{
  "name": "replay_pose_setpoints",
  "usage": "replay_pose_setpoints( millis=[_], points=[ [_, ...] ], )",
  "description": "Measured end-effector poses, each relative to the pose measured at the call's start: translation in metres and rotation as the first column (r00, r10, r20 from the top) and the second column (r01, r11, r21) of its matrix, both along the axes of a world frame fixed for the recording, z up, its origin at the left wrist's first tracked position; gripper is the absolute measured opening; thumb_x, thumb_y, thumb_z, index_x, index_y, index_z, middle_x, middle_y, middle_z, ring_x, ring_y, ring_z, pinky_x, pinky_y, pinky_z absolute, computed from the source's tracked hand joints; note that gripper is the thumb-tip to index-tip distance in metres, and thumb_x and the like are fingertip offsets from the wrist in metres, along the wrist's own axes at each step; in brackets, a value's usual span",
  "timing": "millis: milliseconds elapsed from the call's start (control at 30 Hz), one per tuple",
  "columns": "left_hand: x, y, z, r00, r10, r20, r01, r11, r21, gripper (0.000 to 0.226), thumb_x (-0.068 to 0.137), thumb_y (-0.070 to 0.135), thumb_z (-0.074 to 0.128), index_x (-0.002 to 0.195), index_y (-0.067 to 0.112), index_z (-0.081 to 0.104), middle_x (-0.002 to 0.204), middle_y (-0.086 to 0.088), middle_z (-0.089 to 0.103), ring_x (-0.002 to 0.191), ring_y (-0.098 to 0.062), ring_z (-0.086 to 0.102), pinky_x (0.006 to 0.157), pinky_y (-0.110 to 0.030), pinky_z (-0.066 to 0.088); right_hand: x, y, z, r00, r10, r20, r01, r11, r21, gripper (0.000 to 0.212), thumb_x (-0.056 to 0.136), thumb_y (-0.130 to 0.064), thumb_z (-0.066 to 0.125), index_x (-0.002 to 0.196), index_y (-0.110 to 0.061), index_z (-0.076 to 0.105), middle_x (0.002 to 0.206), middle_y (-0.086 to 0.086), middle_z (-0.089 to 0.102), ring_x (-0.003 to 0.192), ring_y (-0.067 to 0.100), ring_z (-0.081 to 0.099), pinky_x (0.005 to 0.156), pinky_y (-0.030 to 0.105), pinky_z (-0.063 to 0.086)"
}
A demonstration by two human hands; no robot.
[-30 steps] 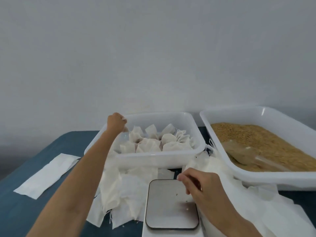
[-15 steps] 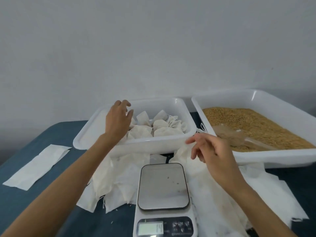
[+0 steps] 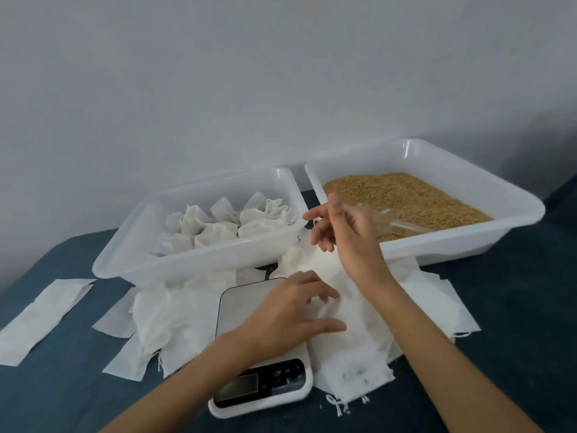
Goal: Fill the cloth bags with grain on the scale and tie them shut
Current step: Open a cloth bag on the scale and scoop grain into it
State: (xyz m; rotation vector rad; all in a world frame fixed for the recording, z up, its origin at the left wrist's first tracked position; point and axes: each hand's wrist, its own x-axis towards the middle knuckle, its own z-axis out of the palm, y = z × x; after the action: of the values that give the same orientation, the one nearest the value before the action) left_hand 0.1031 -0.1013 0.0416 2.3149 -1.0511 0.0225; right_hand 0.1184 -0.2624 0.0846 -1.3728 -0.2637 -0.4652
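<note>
Left hand (image 3: 290,314): palm down, fingers spread and nearly straight, lying across the right part of the scale (image 3: 249,310) platform, with the fingertips (image 3: 334,326) reaching onto the heap of empty bags (image 3: 352,310) just right of the scale; it grips nothing. Right hand (image 3: 346,229): raised above that same heap, fingers loosely extended and fanned, holding nothing (the thumb is hidden behind the palm).

The scale stands on the tabletop (image 3: 499,323) at centre front, its steel platform bare where the hand does not cover it; its dark display panel (image 3: 265,381) faces the viewer, and the reading is too blurred to make out. Empty white bags lie flat and overlapping on both sides of the scale, a second heap (image 3: 162,320) to its left, drawstrings (image 3: 338,404) trailing at the near edge of the right heap.

Behind the scale, two white trays sit side by side, nearly touching. The left tray (image 3: 131,260) holds filled bags (image 3: 218,226) with gathered necks, clustered in its right and far part. The right tray (image 3: 515,210) holds brown grain (image 3: 421,195) spread over its floor, with a clear scoop (image 3: 393,225) lying in the grain at the near side, partly behind the right hand.

At far left, apart from the heaps, one flat bag (image 3: 43,317) lies alone on the dark blue tabletop. A plain pale wall (image 3: 281,73) fills the upper field.
</note>
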Motion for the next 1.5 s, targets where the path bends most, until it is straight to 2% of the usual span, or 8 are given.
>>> replay_pose_setpoints(
  millis=[233, 500, 667, 800, 1033, 1200, 1333, 1500],
  points=[
    [-0.001, -0.003, -0.007, 0.996, 0.047, -0.073, -0.045, 0.999, 0.028, 0.025, 0.084, 0.021, 0.086, 0.107, 0.025, 0.076, 0.084, 0.019, 0.065, 0.088, -0.004, 0.059, 0.079, -0.011, 0.041, 0.001, 0.0, 0.0, 1.0, 0.012, -0.004, -0.012, 1.0, 0.014, 0.053, 0.106, -0.041, 0.039, 0.09, -0.004, 0.072, 0.059, 0.013, 0.065, 0.048, 0.02, 0.044, 0.049, 0.027, 0.037],
    [0.015, 0.016, 0.001, 0.922, 0.275, -0.272, -0.371, 0.827, -0.423, 0.013, 0.094, 0.004, 0.073, 0.085, 0.014, 0.071, 0.083, 0.005, 0.07, 0.081, -0.008, 0.063, 0.08, -0.025, 0.05, 0.001, 0.003, -0.006, 1.0, 0.028, 0.005, -0.028, 0.994, -0.107, 0.045, 0.105, -0.043, 0.044, 0.091, -0.011, 0.072, 0.065, 0.01, 0.066, 0.055, 0.02, 0.049, 0.057, 0.028, 0.044],
    [0.022, 0.041, 0.003, 0.894, 0.332, -0.301, -0.448, 0.694, -0.564, 0.012, 0.098, 0.002, 0.068, 0.087, 0.005, 0.069, 0.08, -0.012, 0.066, 0.073, -0.012, 0.059, 0.065, -0.021, 0.051, 0.001, 0.01, -0.017, 0.999, 0.04, 0.007, -0.036, 0.943, -0.331, 0.023, 0.102, -0.036, 0.057, 0.099, -0.02, 0.073, 0.088, -0.006, 0.072, 0.085, 0.007, 0.067, 0.079, 0.03, 0.054],
    [0.018, 0.058, -0.001, 0.888, 0.253, -0.384, -0.456, 0.595, -0.662, 0.014, 0.101, 0.006, 0.063, 0.09, -0.002, 0.063, 0.08, -0.018, 0.063, 0.072, -0.017, 0.057, 0.066, -0.023, 0.05, 0.003, 0.014, -0.026, 1.0, 0.019, 0.017, -0.01, 0.889, -0.459, 0.024, 0.095, -0.035, 0.068, 0.118, -0.029, 0.067, 0.118, -0.02, 0.064, 0.115, 0.003, 0.06, 0.098, 0.022, 0.048],
    [0.016, 0.065, -0.001, 0.844, 0.191, -0.501, -0.526, 0.477, -0.705, 0.01, 0.101, 0.011, 0.065, 0.098, 0.002, 0.069, 0.088, -0.005, 0.073, 0.076, -0.012, 0.065, 0.06, -0.023, 0.054, 0.004, 0.019, -0.029, 0.929, 0.218, -0.3, -0.299, 0.919, -0.257, 0.009, 0.094, -0.016, 0.07, 0.102, -0.016, 0.075, 0.095, 0.001, 0.078, 0.088, 0.017, 0.075, 0.071, 0.029, 0.06],
    [0.018, 0.068, -0.002, 0.814, 0.351, -0.463, -0.581, 0.501, -0.642, 0.016, 0.096, 0.007, 0.071, 0.101, 0.021, 0.068, 0.083, 0.003, 0.071, 0.071, -0.008, 0.061, 0.063, -0.02, 0.052, 0.003, 0.023, -0.028, 0.963, 0.177, -0.202, -0.223, 0.946, -0.235, 0.009, 0.093, -0.014, 0.07, 0.086, -0.011, 0.075, 0.079, 0.001, 0.074, 0.072, 0.015, 0.071, 0.065, 0.023, 0.056],
    [0.01, 0.061, 0.0, 0.807, 0.575, -0.137, -0.505, 0.55, -0.665, 0.036, 0.086, 0.01, 0.082, 0.109, 0.027, 0.061, 0.094, 0.008, 0.062, 0.073, -0.009, 0.052, 0.069, -0.014, 0.044, 0.004, 0.026, -0.035, 0.985, 0.07, -0.16, -0.12, 0.937, -0.329, 0.022, 0.086, -0.019, 0.078, 0.067, -0.022, 0.069, 0.062, -0.004, 0.065, 0.059, 0.01, 0.06, 0.062, 0.02, 0.049],
    [-0.002, 0.047, 0.001, 0.947, 0.259, -0.189, -0.319, 0.701, -0.638, 0.018, 0.088, 0.015, 0.082, 0.083, 0.022, 0.067, 0.079, 0.0, 0.068, 0.073, -0.022, 0.064, 0.07, -0.031, 0.054, 0.0, 0.035, -0.041, 0.987, 0.069, -0.143, -0.112, 0.94, -0.322, 0.026, 0.084, -0.023, 0.081, 0.064, -0.021, 0.064, 0.057, -0.006, 0.059, 0.054, 0.007, 0.053, 0.058, 0.018, 0.045]
  ],
)
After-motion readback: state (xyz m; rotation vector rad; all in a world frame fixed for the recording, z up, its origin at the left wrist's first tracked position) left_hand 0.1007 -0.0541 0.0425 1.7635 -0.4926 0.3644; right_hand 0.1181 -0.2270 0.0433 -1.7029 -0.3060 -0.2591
